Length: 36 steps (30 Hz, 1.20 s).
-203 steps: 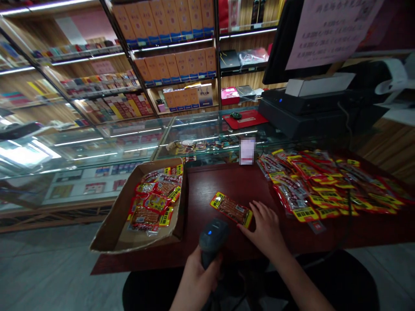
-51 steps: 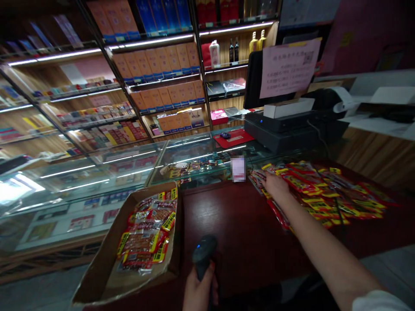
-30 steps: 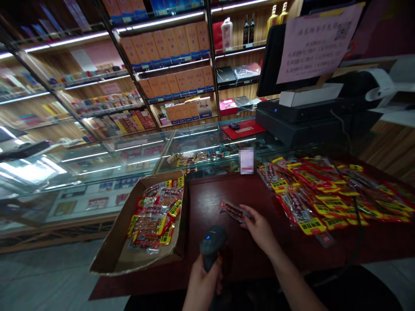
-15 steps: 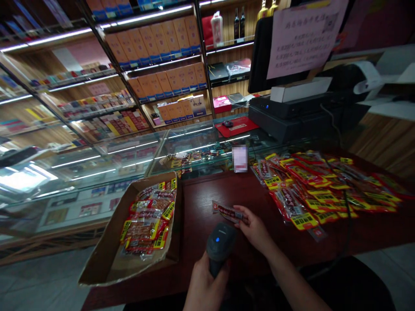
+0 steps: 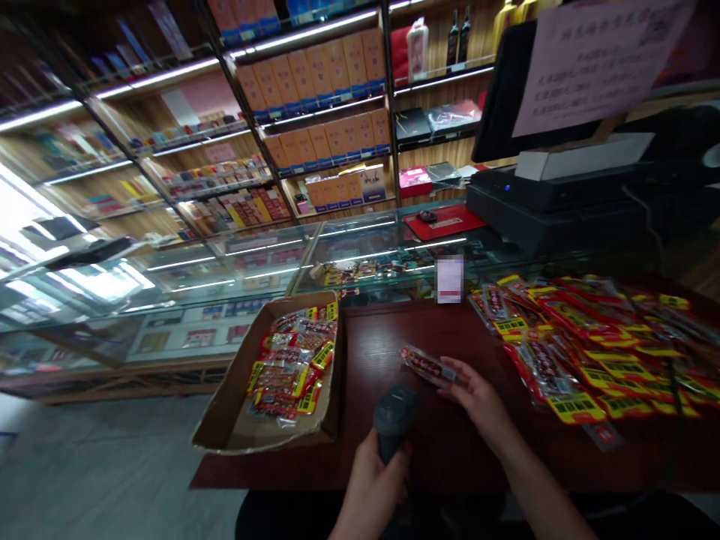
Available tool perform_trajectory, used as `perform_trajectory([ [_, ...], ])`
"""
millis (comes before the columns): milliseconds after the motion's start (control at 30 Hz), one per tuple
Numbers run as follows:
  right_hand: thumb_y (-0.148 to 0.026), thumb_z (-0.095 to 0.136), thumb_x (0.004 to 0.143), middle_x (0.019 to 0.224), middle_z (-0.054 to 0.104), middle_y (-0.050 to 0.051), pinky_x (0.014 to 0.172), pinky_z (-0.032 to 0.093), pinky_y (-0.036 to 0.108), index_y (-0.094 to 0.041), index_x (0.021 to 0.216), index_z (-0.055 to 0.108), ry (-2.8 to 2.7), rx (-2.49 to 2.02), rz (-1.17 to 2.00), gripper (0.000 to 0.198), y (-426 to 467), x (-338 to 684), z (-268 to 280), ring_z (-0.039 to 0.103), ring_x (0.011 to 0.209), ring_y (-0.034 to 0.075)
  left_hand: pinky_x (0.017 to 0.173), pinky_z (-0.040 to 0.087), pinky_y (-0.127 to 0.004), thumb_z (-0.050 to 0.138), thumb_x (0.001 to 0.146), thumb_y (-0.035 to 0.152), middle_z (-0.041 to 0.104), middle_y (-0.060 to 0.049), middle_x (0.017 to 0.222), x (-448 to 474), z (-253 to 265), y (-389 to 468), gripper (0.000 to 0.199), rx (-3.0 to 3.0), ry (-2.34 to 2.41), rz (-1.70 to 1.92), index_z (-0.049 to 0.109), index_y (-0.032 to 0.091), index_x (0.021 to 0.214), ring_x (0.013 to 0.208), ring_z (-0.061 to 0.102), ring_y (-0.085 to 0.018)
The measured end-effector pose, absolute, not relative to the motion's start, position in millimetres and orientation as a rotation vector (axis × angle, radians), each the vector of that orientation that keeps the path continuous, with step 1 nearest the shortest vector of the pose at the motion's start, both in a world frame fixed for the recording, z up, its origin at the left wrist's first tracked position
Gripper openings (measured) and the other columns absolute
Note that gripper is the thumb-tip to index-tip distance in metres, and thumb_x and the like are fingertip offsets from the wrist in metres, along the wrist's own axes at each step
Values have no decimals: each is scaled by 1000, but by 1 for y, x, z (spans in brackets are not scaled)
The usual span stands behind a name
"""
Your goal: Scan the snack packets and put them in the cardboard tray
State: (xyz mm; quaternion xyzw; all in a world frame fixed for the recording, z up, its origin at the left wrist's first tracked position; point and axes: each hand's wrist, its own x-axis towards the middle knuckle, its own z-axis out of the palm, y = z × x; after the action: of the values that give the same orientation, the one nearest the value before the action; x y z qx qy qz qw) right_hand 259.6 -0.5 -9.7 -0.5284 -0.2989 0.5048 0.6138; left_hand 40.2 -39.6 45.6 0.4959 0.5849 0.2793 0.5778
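My left hand point(image 5: 374, 480) is wrapped round the handle of a dark barcode scanner point(image 5: 395, 414), its head tilted up and facing away from me. Between the thumb and fingers of my right hand point(image 5: 475, 394) is one end of a clear snack packet point(image 5: 426, 364) with dark red printing. The packet lies just beyond the scanner head, low over the dark red tabletop point(image 5: 382, 330). To the left, an open cardboard box point(image 5: 225, 416) holds several snack packets point(image 5: 281, 371). A spread pile of red and yellow snack packets point(image 5: 596, 345) covers the right of the table.
Behind the table runs a glass display counter point(image 5: 253, 262) with a red mat point(image 5: 450, 222) and a mouse point(image 5: 427, 215). A small blurred card point(image 5: 448, 279) stands at its edge. A monitor point(image 5: 503, 97) bears a pink paper sign point(image 5: 596, 64). Boxed goods point(image 5: 315, 71) fill the shelves.
The view has swung left, so everything appears further right. My left hand still grips the scanner and my right hand still pinches the packet; both stay about the same distance apart.
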Motion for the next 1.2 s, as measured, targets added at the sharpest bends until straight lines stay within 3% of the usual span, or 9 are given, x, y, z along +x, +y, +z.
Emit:
perform_trajectory([
  [233, -32, 77, 74, 126, 72, 6, 86, 62, 36, -26, 123, 63, -718, -1035, 1363, 52, 22, 221, 68, 70, 111, 25, 37, 38, -21, 67, 76, 54, 56, 5, 52, 25, 22, -26, 40, 902, 1314, 756, 54, 19, 89, 37, 49, -11],
  [433, -17, 69, 71, 114, 73, 5, 85, 61, 32, -24, 121, 61, -1045, -950, 1671, 51, 102, 105, 112, 72, 100, 19, 34, 36, -20, 67, 76, 48, 54, 6, 49, 30, 21, -29, 35, 905, 1303, 800, 56, 18, 89, 34, 45, -9],
  [567, -14, 66, 72, 98, 74, 3, 78, 62, 37, -22, 119, 61, -1257, -1033, 1664, 48, 143, 28, 120, 73, 86, 20, 33, 35, -22, 69, 72, 56, 53, 7, 47, 29, 4, -25, 45, 874, 1307, 840, 58, 17, 91, 32, 45, -11],
  [667, -12, 74, 65, 92, 76, -1, 87, 59, 41, -25, 112, 68, -1352, -1050, 1558, 48, 145, 14, 124, 72, 92, 24, 34, 36, -23, 75, 64, 64, 53, 7, 46, 26, -8, -22, 55, 867, 1294, 879, 59, 17, 88, 31, 44, -11],
  [733, -12, 77, 64, 102, 76, -1, 99, 53, 38, -27, 111, 70, -1442, -1034, 1404, 50, 135, 35, 121, 69, 104, 24, 35, 36, -23, 76, 61, 70, 53, 7, 45, 23, -11, -21, 59, 869, 1286, 886, 57, 18, 84, 31, 43, -10],
  [833, -19, 69, 77, 126, 71, 2, 108, 47, 36, -28, 120, 69, -1668, -1140, 907, 44, 110, 111, 109, 64, 119, 22, 34, 35, -22, 74, 62, 74, 54, 7, 45, 22, -9, -21, 61, 890, 1281, 872, 56, 19, 81, 33, 45, -10],
  [933, -18, 57, 86, 137, 64, 13, 112, 42, 45, -19, 124, 67, -1642, -1714, 273, 39, 76, 221, 91, 57, 129, 28, 34, 35, -21, 75, 64, 72, 55, 7, 46, 21, -3, -21, 60, 929, 1267, 848, 58, 18, 83, 33, 48, -11],
  [1033, -20, 54, 89, 134, 62, 25, 104, 43, 56, -8, 121, 67, -1447, -2281, -293, 37, 34, 318, 70, 55, 127, 40, 34, 34, -21, 76, 63, 71, 56, 6, 46, 22, 0, -20, 59, 950, 1262, 831, 58, 18, 83, 32, 48, -11],
  [1200, -33, 49, 90, 119, 70, 20, 82, 48, 54, -19, 114, 70, -1412, -2292, -534, 35, -33, 372, 37, 63, 106, 40, 33, 35, -20, 74, 64, 72, 56, 5, 45, 26, 4, -25, 59, 958, 1336, 838, 57, 19, 83, 32, 48, -11],
])
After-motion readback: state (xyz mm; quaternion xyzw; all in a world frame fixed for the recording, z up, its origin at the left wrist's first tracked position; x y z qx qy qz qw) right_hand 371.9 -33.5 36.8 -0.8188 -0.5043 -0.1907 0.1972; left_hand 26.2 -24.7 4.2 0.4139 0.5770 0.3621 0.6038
